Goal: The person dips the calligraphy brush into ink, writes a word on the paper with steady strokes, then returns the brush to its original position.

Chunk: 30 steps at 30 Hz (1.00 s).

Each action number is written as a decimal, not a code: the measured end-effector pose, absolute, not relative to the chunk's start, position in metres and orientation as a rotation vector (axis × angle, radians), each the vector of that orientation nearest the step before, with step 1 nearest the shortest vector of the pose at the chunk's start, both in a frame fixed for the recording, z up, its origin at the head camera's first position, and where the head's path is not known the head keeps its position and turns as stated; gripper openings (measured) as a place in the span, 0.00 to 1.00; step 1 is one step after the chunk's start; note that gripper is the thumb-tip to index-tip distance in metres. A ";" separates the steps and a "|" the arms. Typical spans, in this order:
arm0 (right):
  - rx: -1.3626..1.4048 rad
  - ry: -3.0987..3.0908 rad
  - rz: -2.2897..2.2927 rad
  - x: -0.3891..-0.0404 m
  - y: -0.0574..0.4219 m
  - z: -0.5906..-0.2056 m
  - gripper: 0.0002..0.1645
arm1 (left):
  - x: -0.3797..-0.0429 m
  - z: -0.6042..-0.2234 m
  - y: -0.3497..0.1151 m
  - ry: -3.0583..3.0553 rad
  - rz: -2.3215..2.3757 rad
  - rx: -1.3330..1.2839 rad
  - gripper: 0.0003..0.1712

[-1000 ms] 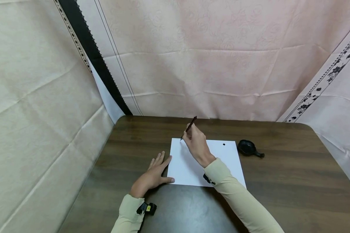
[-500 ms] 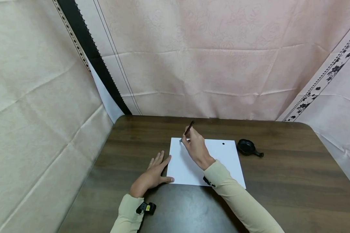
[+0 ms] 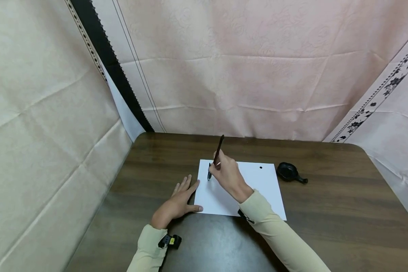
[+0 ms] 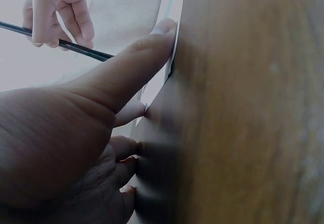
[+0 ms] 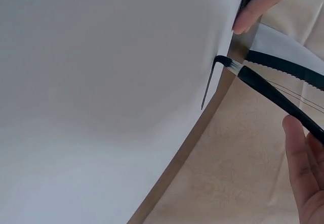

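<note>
A white sheet of paper [image 3: 258, 190] lies on the brown table. My right hand [image 3: 230, 177] pinches the dark handle of a paintbrush [image 3: 218, 149] over the sheet's upper left part. Black bristles [image 5: 221, 60] touch the paper and bend against it in the right wrist view. A thin black stroke [image 5: 207, 90] trails from them near the paper's edge. My left hand [image 3: 176, 204] rests with spread fingers at the sheet's left side; its thumb [image 4: 164, 28] lies on the lower left corner. A small black spot [image 3: 261, 167] marks the paper's upper right.
Right of the paper stands a small black dish [image 3: 288, 172] with a short handle. The wooden table [image 3: 336, 196] has a rounded far edge, with a pale cloth [image 3: 258, 75] hanging behind it. Another cloth [image 3: 54, 151] hangs along the left side.
My right hand has drawn the paintbrush toward me along the paper's left part, leaving a short black stroke. The brush handle stands steeper now. The left hand stays in place.
</note>
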State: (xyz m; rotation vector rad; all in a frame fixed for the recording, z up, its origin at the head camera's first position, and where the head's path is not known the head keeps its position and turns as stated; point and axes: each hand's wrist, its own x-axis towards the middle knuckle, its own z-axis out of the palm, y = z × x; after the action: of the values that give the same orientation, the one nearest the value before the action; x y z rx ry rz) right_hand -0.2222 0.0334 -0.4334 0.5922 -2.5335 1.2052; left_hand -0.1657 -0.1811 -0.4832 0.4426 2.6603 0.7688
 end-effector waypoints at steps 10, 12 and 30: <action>0.546 -2.369 1.186 -0.233 0.035 -0.434 0.07 | -0.168 -0.482 -0.180 2.665 0.770 0.460 0.56; 0.543 -2.363 1.206 -0.237 0.034 -0.436 0.06 | -0.167 -0.481 -0.181 2.668 0.778 0.455 0.56; 0.520 -2.375 1.200 -0.242 0.035 -0.447 0.06 | -0.164 -0.481 -0.182 2.667 0.763 0.455 0.56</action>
State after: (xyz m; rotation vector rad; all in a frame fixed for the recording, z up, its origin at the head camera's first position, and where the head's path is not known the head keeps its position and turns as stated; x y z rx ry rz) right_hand -0.2422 0.0347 -0.4471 0.5201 -2.3751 1.1996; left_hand -0.1640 -0.1822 -0.4809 0.4548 2.6672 0.7635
